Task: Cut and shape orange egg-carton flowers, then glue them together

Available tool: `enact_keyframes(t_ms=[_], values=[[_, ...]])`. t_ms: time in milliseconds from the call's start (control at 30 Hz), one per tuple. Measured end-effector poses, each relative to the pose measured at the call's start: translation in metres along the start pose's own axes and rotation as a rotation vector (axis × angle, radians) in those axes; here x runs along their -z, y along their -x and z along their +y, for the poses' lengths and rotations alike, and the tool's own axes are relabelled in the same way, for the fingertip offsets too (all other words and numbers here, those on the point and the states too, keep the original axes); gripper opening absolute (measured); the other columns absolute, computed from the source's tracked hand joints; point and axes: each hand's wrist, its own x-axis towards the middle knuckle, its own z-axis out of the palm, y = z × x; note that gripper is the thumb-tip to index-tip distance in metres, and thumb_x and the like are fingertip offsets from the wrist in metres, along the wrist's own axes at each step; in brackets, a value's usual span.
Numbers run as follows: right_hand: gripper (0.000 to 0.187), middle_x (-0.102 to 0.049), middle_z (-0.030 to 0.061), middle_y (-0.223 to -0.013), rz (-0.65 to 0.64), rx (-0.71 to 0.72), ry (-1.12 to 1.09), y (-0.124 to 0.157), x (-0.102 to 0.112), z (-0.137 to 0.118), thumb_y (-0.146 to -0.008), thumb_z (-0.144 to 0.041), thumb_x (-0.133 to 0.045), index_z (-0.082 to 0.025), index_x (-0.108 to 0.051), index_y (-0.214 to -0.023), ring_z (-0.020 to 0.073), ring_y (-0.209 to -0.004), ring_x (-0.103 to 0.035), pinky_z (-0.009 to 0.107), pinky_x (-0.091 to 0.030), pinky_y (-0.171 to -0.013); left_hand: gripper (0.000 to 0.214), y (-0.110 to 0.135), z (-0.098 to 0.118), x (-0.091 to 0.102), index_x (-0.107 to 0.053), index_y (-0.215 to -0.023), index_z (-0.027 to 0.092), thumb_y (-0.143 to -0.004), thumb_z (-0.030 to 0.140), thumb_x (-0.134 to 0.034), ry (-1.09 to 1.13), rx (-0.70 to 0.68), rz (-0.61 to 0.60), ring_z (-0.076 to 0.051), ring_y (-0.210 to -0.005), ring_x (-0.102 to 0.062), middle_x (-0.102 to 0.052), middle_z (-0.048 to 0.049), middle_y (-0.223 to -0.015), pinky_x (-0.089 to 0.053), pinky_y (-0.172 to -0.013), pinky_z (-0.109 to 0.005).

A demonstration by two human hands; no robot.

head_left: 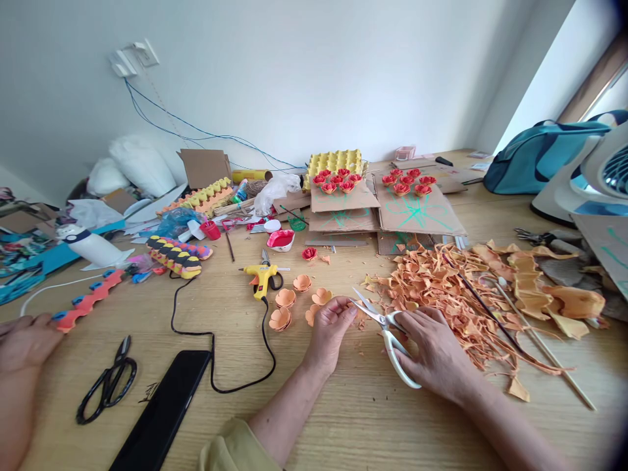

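Note:
My right hand point(432, 347) grips white-handled scissors point(398, 353), their blades spread and pointing toward my left hand point(331, 330). The left fingertips are pinched together by the blade tips; whatever they hold is too small or hidden to make out. Just left of that hand sit several orange petal cups point(285, 298), cut like flowers. A heap of orange scraps point(432, 288) lies beyond my right hand. The yellow glue gun point(260, 278) rests behind the cups, close to a single red flower point(309, 253).
Another person's hand point(29, 340) at far left touches a salmon egg-carton strip point(91, 301). Black scissors point(108, 383) and a phone point(164, 405) lie front left. Red flowers point(338, 180) stand on cardboard sheets point(417, 206) at the back. A thin stick point(549, 350) lies right.

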Motion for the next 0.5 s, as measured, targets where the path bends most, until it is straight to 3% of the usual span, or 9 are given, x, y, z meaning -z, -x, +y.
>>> enact_keyframes(t_ms=[500], values=[[0.013,-0.057,-0.0003,-0.079,0.001,0.020,-0.040,0.0003,-0.0005,-0.0030,-0.089,-0.031,-0.057,-0.023,-0.048,-0.089,0.0186,-0.073,-0.054,0.039,-0.036,-0.088,0.022,0.0037,-0.0021,-0.0033,-0.072,-0.079,0.015,-0.074,0.034,-0.082,0.083,0.109,-0.117,-0.009,-0.066,-0.045,-0.061,0.0005,-0.072,-0.036,-0.066,-0.022]])
